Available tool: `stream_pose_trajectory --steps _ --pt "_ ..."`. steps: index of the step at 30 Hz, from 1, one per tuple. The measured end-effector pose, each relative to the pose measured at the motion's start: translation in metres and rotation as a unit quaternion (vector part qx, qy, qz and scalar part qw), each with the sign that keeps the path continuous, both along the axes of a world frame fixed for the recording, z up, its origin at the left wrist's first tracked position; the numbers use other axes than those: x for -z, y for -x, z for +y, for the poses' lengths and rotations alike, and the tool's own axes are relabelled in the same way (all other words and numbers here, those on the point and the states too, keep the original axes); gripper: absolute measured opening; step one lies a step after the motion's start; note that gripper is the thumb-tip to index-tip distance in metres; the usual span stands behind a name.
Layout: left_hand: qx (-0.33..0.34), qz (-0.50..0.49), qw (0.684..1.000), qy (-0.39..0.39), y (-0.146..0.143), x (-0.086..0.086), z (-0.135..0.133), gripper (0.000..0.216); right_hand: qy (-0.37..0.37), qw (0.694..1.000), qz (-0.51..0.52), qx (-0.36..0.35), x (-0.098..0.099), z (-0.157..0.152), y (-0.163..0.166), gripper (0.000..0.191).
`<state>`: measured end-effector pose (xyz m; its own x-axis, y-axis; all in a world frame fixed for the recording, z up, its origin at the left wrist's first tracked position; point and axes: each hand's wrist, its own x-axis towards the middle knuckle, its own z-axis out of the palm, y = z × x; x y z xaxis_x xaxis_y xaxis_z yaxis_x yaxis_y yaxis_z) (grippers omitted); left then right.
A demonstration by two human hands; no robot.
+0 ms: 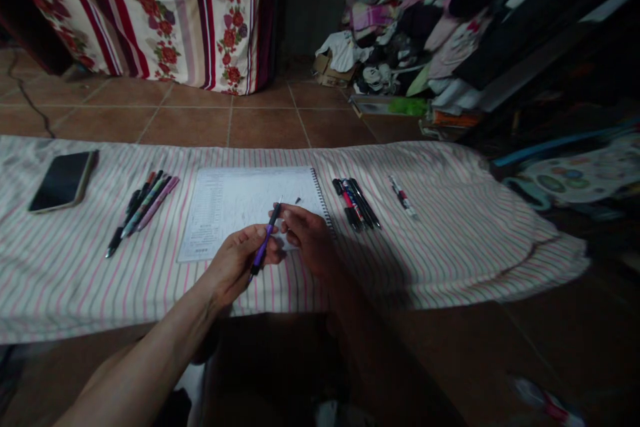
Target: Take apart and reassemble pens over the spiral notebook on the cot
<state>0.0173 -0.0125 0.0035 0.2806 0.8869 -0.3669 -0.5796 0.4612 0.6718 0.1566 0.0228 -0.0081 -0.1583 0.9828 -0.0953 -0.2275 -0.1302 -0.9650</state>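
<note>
My left hand (241,255) is closed round the barrel of a purple and black pen (261,250), which slants with its upper end pointing away from me. At that upper end, a thin pale point shows, and the fingers of my right hand (307,233) are pinched against the black grip there. Below both hands lies a spiral notebook (240,193), its coil on the right side. On its page rests a small dark cone-shaped piece (298,200), just beyond my right fingers.
Several pens and markers (145,207) lie left of the notebook, near a phone (64,180). To its right are more pens (356,203) and a single white pen (403,197). A striped cloth (450,240) covers the table. Piled clothes (400,33) stand behind.
</note>
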Motion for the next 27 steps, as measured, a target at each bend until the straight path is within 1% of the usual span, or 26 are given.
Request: stream_pose_trajectory --steps 4,8,14,22,27 --pt "0.016 0.009 1.0 -0.006 0.002 0.001 -0.001 0.025 0.027 0.999 -0.001 -0.026 -0.002 0.0 0.0 0.03" --pt "0.017 0.018 1.0 -0.008 0.003 0.0 -0.001 0.025 0.028 0.999 0.009 -0.029 -0.007 0.0 0.001 0.028" --pt "-0.011 0.041 0.999 -0.022 0.003 0.002 -0.002 0.026 -0.014 1.0 -0.025 -0.01 -0.009 0.001 0.007 0.025" --pt "-0.01 0.041 0.999 -0.016 0.002 -0.004 -0.001 0.027 0.015 0.999 0.025 -0.024 -0.007 0.001 0.007 0.026" --pt "-0.02 0.066 0.997 -0.018 0.0 -0.002 -0.003 0.024 0.022 1.0 -0.012 0.003 -0.009 0.002 0.013 0.023"
